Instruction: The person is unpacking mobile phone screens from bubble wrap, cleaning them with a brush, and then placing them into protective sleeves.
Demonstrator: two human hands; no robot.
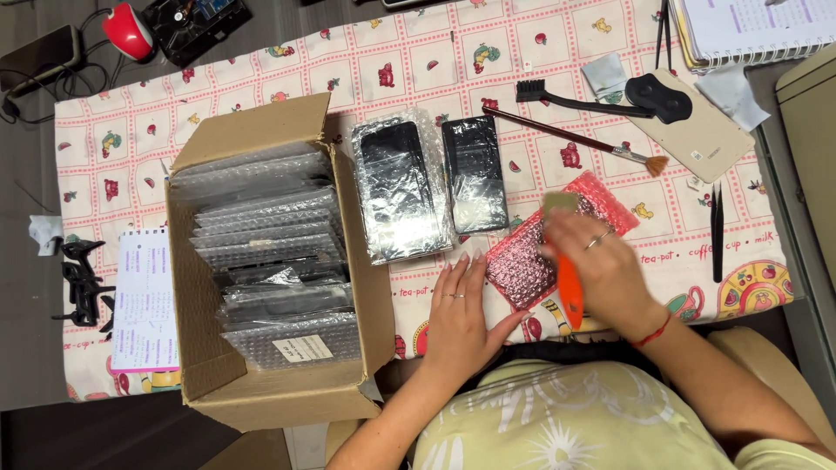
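1. Where the desk (26, 287) shows bare at the far left, a black clip-like tool (83, 292) lies beside a white printed card (144, 300) on the patterned cloth (113, 130).
2. Next comes an open cardboard box (287, 396), packed with flat items in clear bubble wrap (270, 244) stacked on edge.
3. Just right of the box lie two dark phone screens: one in clear wrap (401, 191), the other (475, 174) beside it, close together.
4. My left hand (457, 318) lies flat on the cloth, fingers together and stretched out, holding nothing; its fingertips (470, 261) rest at the left edge of the pink bubble-wrap pouch (522, 270).
5. That pouch lies on the cloth right in front of me, between my two hands, partly covered by my right hand.
6. My right hand (601, 270) is closed around an orange-handled cutter (569, 296), whose handle points back toward me; the blade end is hidden by my fingers, which sit over a small greenish piece (560, 201) at the pouch's top.
7. Farther back on the right lie a black brush (566, 100), a long thin paintbrush (575, 135) and a beige phone back cover (705, 135).
8. Black tweezers (717, 231) lie near the right edge, and a spiral notebook (758, 30) sits in the far corner.
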